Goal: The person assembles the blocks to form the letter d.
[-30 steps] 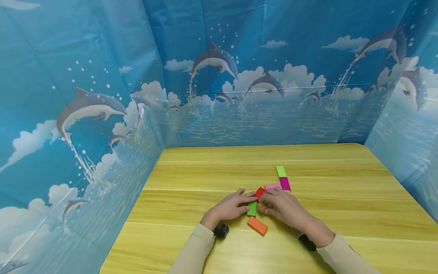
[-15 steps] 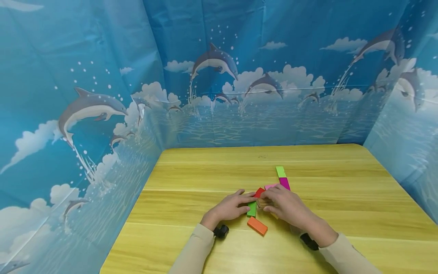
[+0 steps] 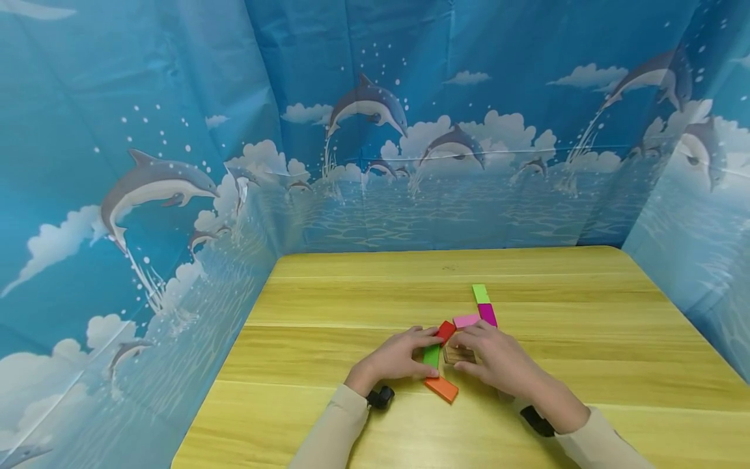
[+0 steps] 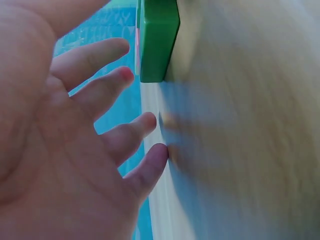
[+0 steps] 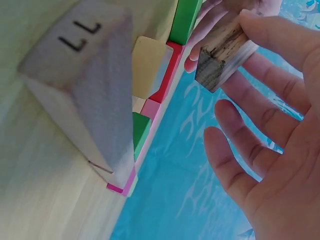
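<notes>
My right hand (image 3: 504, 358) pinches a brown wooden block (image 5: 220, 52) with dark grain between thumb and fingers; the other fingers are apart from it. In the head view the wooden block (image 3: 459, 355) sits just right of a green block (image 3: 431, 355). My left hand (image 3: 395, 358) lies left of the green block with fingers spread. Its index fingertip is right by the red block (image 3: 446, 331), and its thumb tip is at the edge of the orange block (image 3: 442, 389). In the left wrist view the green block (image 4: 159, 42) stands beyond the spread fingers (image 4: 115, 90).
Beyond the red block runs a line of pink (image 3: 467, 320), magenta (image 3: 487, 314) and lime (image 3: 480, 294) blocks. Close to the right wrist camera are a pale wooden piece (image 5: 85, 90) with dark marks and a tan block (image 5: 150, 67). A dolphin-print curtain (image 3: 410, 195) borders the wooden table (image 3: 328, 293).
My left thumb has moved toward me, from beside the green block to the orange block's edge. My right hand has shifted slightly right and toward me, showing more of the wooden block.
</notes>
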A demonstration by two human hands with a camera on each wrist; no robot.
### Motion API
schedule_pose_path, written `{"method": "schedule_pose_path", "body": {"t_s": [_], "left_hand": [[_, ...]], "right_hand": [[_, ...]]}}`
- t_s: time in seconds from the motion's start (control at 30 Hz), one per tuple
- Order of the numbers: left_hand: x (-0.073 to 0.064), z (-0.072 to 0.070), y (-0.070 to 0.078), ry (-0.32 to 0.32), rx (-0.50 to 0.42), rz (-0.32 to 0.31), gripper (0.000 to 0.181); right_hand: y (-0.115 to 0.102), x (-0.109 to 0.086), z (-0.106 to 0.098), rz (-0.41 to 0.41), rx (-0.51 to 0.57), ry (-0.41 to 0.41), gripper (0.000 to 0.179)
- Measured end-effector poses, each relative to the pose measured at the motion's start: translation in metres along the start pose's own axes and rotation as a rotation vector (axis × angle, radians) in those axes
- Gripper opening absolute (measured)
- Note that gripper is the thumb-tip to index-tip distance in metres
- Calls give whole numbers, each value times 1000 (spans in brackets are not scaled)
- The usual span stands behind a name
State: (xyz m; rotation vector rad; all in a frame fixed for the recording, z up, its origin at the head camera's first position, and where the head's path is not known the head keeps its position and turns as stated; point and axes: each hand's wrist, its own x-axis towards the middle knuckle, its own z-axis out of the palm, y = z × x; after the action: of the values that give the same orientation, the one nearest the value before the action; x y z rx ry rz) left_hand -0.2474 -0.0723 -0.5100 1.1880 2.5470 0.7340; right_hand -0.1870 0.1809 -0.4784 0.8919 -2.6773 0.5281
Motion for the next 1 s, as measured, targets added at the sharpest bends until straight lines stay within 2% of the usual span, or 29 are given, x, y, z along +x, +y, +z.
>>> {"method": "schedule_pose_path", "body": {"t_s": [0.13, 0.33, 0.67, 1.0], "left_hand": [[0, 0, 3, -22, 15, -8, 78], [1, -1, 3, -20, 13, -32, 82], [1, -2, 5, -6, -1, -56, 82], [1, 0, 3, -16, -9, -56, 80]], "right_hand": [[-1, -5, -1, -14, 11, -11, 27], [-4, -10, -1, -17, 36, -33, 28], [-12, -18, -2, -27, 77, -119, 27], [-18, -31, 0, -44, 101, -143, 27]]}}
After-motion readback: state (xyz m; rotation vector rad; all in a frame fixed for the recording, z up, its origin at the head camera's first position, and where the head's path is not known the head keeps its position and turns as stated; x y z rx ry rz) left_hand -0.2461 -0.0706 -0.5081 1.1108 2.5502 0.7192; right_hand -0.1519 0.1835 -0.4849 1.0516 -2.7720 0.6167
